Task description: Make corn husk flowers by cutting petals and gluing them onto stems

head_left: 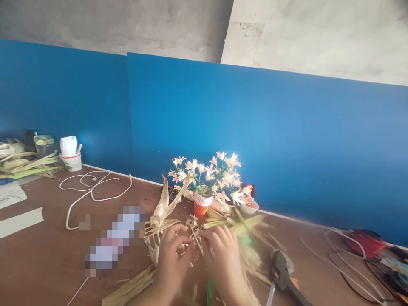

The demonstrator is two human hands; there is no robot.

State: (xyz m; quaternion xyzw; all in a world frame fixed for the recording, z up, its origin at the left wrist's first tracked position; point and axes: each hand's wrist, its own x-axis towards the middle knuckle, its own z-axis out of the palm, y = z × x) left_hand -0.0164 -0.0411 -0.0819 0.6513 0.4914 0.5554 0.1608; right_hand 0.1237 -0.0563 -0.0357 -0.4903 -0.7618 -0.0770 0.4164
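Note:
Low over the brown table, my left hand point(174, 251) pinches a small pale piece of dried corn husk point(193, 227) between thumb and fingertips. From the other side, my right hand point(222, 250) has its fingers closed on the same piece, slightly blurred. Just beyond them stands an orange and white paper cup point(202, 205), holding green-stemmed pale flowers point(227, 172). Loose corn husks point(162, 209) lie behind and around both hands. The exact fingertip contact is partly hidden.
A dark glue gun point(281, 272) lies right of my right hand. A pixelated phone-like object point(114, 240) is at left, near a looped white cable point(92, 191). White and red cups point(71, 160) stand far left. A blue partition point(270, 140) borders the table point(47, 255).

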